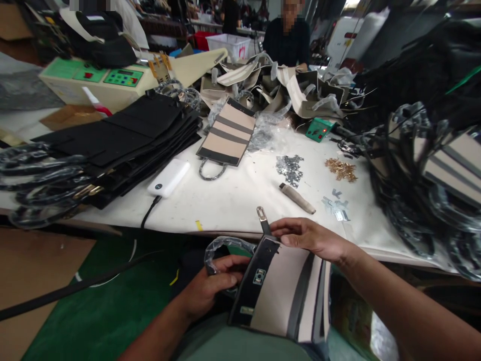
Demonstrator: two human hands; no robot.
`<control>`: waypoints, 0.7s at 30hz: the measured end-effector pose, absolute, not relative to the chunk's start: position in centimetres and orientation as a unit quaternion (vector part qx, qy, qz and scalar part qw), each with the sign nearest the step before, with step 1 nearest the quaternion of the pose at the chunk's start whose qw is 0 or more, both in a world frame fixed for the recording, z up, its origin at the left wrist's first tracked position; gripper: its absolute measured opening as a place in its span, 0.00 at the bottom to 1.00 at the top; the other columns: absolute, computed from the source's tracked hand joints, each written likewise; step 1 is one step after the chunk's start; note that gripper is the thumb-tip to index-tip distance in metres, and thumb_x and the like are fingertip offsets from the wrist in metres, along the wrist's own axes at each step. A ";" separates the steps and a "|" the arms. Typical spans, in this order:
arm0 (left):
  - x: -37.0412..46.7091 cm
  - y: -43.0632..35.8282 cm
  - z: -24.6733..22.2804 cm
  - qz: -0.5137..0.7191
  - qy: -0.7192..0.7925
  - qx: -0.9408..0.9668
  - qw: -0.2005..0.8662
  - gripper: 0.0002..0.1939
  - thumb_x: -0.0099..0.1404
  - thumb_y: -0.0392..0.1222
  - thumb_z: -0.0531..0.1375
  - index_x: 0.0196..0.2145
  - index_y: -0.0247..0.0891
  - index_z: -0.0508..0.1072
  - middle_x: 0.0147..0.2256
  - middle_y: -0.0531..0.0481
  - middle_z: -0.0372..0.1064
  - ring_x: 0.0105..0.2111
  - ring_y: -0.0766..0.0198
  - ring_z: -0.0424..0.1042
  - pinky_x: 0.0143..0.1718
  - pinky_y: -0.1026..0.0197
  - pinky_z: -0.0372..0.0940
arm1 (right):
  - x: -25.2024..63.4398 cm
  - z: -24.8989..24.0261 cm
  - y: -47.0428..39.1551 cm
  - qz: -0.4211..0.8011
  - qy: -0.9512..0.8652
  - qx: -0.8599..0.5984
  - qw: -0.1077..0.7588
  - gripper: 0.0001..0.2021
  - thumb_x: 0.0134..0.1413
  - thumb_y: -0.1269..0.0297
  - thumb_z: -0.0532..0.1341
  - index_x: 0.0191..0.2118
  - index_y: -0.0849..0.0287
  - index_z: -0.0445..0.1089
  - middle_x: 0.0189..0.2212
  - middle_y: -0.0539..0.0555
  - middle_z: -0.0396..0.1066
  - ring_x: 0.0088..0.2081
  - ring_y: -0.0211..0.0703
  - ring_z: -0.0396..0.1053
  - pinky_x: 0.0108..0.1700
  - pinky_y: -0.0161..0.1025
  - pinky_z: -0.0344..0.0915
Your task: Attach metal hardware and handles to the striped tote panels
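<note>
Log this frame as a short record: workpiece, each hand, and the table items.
Workpiece: striped panel, tilted
Left hand: at the panel's edge, beside its plastic-wrapped handle
Right hand: holding the far edge, near the metal-tipped strap
Table, left: stacked black pieces, white box
Table, middle: another striped panel, metal plates, gold-coloured pieces
</note>
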State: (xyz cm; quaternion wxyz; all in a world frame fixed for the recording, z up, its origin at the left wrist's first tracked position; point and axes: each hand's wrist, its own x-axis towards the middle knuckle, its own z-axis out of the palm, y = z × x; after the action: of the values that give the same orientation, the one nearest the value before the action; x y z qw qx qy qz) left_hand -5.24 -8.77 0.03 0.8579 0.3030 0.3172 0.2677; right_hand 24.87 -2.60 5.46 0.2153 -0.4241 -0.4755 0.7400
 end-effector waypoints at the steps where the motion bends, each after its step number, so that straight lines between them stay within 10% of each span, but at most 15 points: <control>1: -5.0 -8.7 -0.2 0.278 0.328 0.285 0.857 0.23 0.59 0.40 0.67 0.53 0.34 0.78 0.46 0.39 0.79 0.47 0.50 0.77 0.50 0.54 0.67 | 24.4 5.2 -2.6 0.727 -0.477 -0.438 0.230 0.28 0.52 0.52 0.72 0.56 0.58 0.73 0.51 0.59 0.76 0.49 0.48 0.75 0.55 0.45 0.68; 10: -3.7 -7.7 -4.1 0.346 0.574 0.287 0.684 0.21 0.59 0.51 0.69 0.46 0.37 0.74 0.37 0.46 0.77 0.35 0.55 0.76 0.36 0.55 0.71 | 20.6 1.4 -0.2 0.498 -0.580 -0.583 0.275 0.19 0.53 0.64 0.66 0.52 0.56 0.73 0.39 0.52 0.80 0.38 0.44 0.76 0.44 0.42 0.70; 16: -6.2 -8.9 -1.3 0.399 0.652 0.581 0.279 0.19 0.57 0.50 0.72 0.42 0.43 0.72 0.43 0.45 0.74 0.45 0.48 0.72 0.52 0.46 0.67 | 20.8 1.0 0.1 0.467 -0.597 -0.598 0.261 0.18 0.54 0.63 0.66 0.51 0.55 0.73 0.38 0.50 0.79 0.38 0.42 0.75 0.43 0.40 0.68; 21: -3.8 -5.2 1.2 0.324 0.425 0.802 0.266 0.20 0.66 0.41 0.64 0.56 0.46 0.75 0.60 0.45 0.70 0.65 0.44 0.61 0.68 0.43 0.50 | 20.7 0.7 0.2 0.455 -0.604 -0.597 0.268 0.18 0.54 0.62 0.66 0.51 0.56 0.73 0.36 0.50 0.77 0.36 0.41 0.74 0.42 0.39 0.68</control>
State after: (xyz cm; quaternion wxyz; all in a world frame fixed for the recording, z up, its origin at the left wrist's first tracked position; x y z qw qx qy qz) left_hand -3.84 -5.25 1.16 0.2663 0.8021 0.4251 0.3241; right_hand 20.69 0.23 0.68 0.2682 -0.5968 -0.6044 0.4546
